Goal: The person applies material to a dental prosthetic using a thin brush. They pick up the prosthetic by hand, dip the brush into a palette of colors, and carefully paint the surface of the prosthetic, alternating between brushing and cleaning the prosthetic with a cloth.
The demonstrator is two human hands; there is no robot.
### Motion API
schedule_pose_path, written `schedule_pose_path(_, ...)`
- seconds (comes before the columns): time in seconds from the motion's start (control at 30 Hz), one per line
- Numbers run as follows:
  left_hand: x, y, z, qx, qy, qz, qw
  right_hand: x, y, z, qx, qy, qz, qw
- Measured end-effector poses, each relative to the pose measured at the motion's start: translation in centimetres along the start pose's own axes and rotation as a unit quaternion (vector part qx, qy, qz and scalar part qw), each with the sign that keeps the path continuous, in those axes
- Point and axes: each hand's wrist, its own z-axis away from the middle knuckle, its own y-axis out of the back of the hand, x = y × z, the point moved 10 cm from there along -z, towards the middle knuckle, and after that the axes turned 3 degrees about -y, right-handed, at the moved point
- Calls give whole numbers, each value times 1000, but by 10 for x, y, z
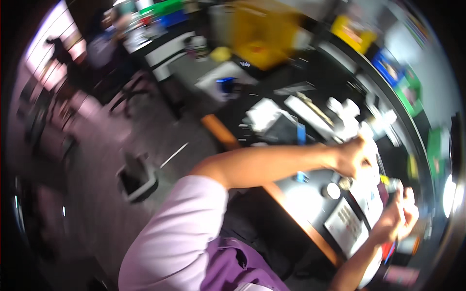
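Motion blurs the picture. My left arm stretches across to the workbench [308, 206], where my left hand [353, 157] is over a bright white area. Its fingers look curled, and glare hides whatever they may hold. Lower right, my right hand [395, 218] is raised with bent fingers close together, as if around something small that I cannot make out. A thin dark and blue strip shows just below that palm. Close to my left hand are a small round white-topped thing [332, 190] and crumpled white pieces [344, 116]. A pale flat panel with rows of small marks [345, 219] lies nearer the edge.
A wooden edge [303, 220] borders the bench. Farther back are a yellow bin [264, 34], a white sheet with a dark blue-lit object [227, 86] and a bottle [199, 47]. Coloured bins [410, 92] line the right. A grey waste bin [137, 179] stands on the floor.
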Motion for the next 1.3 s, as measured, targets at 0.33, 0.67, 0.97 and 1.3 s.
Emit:
schedule_pose_path(0.33, 30, 18, 6, -9, 42, 65, 997, -17, -78, 27, -108, 65, 1, 992)
schedule_pose_path(0.67, 49, 17, 9, -24, -31, 73, 997, -21, -90, 30, -85, 69, 3, 994)
schedule_pose_path(0.97, 59, 17, 5, -21, -42, 31, 998, -29, -97, 30, -155, 104, 72, 980)
schedule_pose_path(1.3, 62, 15, 4, -29, -54, 25, 998, -35, -100, 31, -147, 123, 122, 974)
